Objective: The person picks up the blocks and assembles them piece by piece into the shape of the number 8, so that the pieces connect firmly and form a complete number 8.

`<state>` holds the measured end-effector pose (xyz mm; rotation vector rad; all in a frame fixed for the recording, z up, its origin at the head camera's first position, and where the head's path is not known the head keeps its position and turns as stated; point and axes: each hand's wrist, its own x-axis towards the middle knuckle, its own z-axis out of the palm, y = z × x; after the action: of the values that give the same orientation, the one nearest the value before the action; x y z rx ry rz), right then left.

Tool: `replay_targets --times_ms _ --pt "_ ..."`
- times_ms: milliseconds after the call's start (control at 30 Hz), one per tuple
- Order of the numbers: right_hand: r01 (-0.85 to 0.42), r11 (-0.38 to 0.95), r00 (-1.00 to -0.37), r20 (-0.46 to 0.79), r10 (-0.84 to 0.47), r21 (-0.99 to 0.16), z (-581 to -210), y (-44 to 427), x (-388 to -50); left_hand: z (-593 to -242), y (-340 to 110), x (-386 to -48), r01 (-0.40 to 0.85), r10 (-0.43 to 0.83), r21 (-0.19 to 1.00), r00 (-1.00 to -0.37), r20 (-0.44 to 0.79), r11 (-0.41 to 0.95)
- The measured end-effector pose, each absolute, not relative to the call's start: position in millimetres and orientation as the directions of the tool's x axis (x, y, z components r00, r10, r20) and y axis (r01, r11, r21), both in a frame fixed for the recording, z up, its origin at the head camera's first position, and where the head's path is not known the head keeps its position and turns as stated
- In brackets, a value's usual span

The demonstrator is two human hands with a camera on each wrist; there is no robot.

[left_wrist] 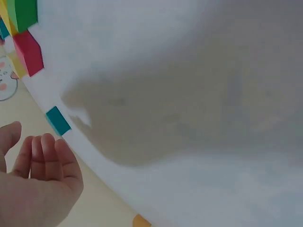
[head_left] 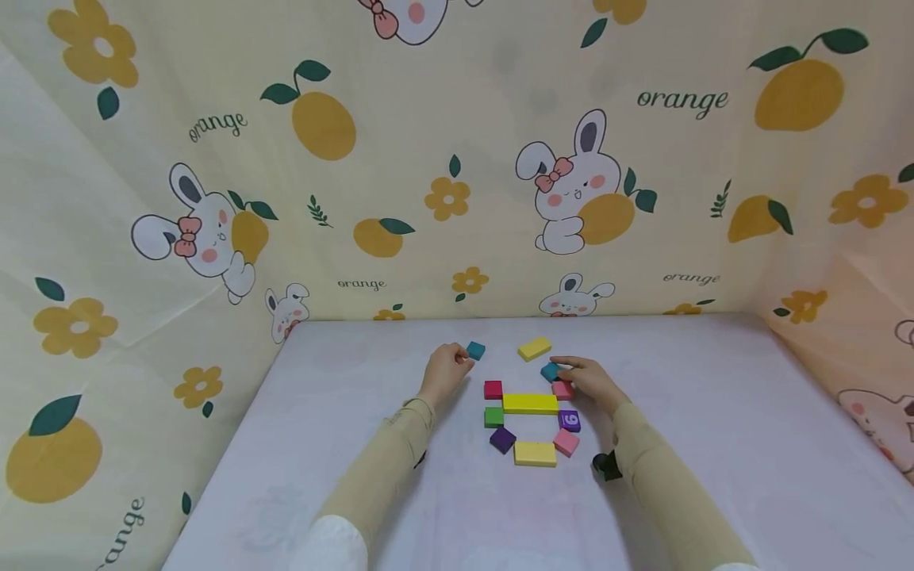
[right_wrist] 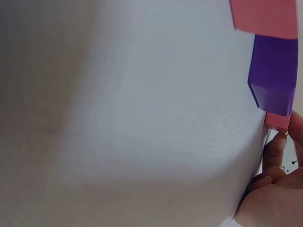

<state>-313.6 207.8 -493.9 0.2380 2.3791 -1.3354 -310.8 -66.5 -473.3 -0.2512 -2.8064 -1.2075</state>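
Note:
My left hand (head_left: 445, 371) hovers just left of a teal block (head_left: 476, 350) near the table's far edge. In the left wrist view, the loosely bent fingers of the left hand (left_wrist: 45, 175) stop short of that teal block (left_wrist: 58, 121), holding nothing. With index finger and thumb, my right hand (head_left: 589, 382) pinches a second teal block (head_left: 550, 372), beside a pink block (head_left: 562, 390). The right wrist view shows the right hand (right_wrist: 272, 189) past a purple block (right_wrist: 274, 73); the second teal block is hidden there.
Blocks form a ring: red (head_left: 493, 389), green (head_left: 494, 417), dark purple (head_left: 503, 439), pale yellow (head_left: 535, 454), pink (head_left: 567, 442), numbered purple (head_left: 569, 421) and long yellow (head_left: 530, 404). Another yellow block (head_left: 535, 349) lies behind. A patterned cloth (head_left: 428, 95) rises beyond the white table (head_left: 321, 444).

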Motion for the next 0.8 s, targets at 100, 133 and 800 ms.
replay_targets --times_ms 100,133,800 --pt "0.344 0.524 -0.904 -0.426 -0.040 -0.779 -493 207 -313 -475 -63 -320 0.170 0.087 0.705 -0.985 0.152 0.689" --pt "0.347 0.522 -0.903 -0.429 -0.039 -0.779 -493 208 -313 -476 -62 -322 0.161 0.074 0.703 -0.986 0.152 0.693" --pt "0.374 0.504 -0.897 -0.442 -0.017 -0.778 -496 207 -315 -487 -37 -329 -0.165 -0.220 0.734 -0.975 -0.021 0.659"
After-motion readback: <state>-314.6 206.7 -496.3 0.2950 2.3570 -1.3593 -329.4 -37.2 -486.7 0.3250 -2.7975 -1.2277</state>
